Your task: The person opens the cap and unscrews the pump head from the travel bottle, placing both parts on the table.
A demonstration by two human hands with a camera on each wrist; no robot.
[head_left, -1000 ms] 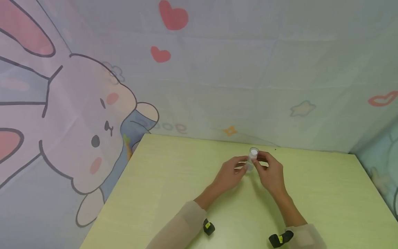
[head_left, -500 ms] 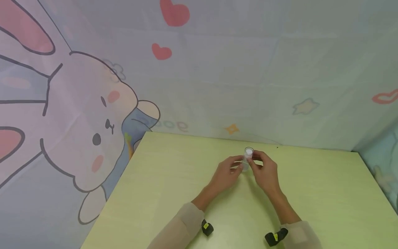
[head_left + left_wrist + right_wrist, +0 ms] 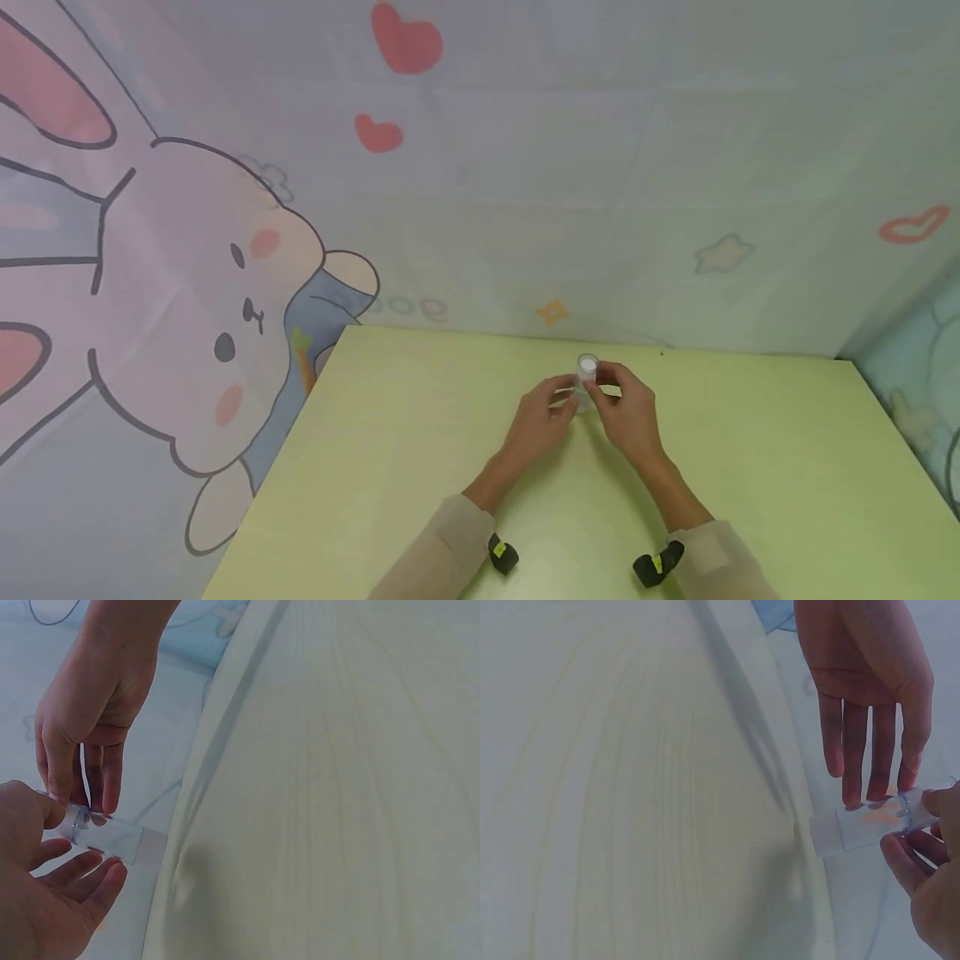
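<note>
Head view: a small clear cylindrical bottle point(image 3: 587, 373) is held over the far part of the table point(image 3: 390, 417), toward its twelve o'clock edge. It stands nearly upright, with a white disc point(image 3: 588, 365) showing inside its rim. The left hand point(image 3: 537, 418) comes in from eight o'clock, thumb and fingers gripping the lower body. The right hand point(image 3: 631, 417) comes from four o'clock and pinches the upper part between thumb and fingers. In the wrist views a ring-like seam point(image 3: 905, 812) crosses the bottle, fingertips of both hands lie near it, and the base appears clear of the table.

The change over the last second is small: against the orange star point(image 3: 552, 312) printed on the backdrop point(image 3: 525, 183), hands and bottle have shifted together toward nine o'clock. The hold looks the same, and the bottle keeps its pose. I judge this a shift of position rather than a new step in the handling: no part is seen to come away. Whether either hand is turning or pressing the upper part, I cannot tell.
</note>
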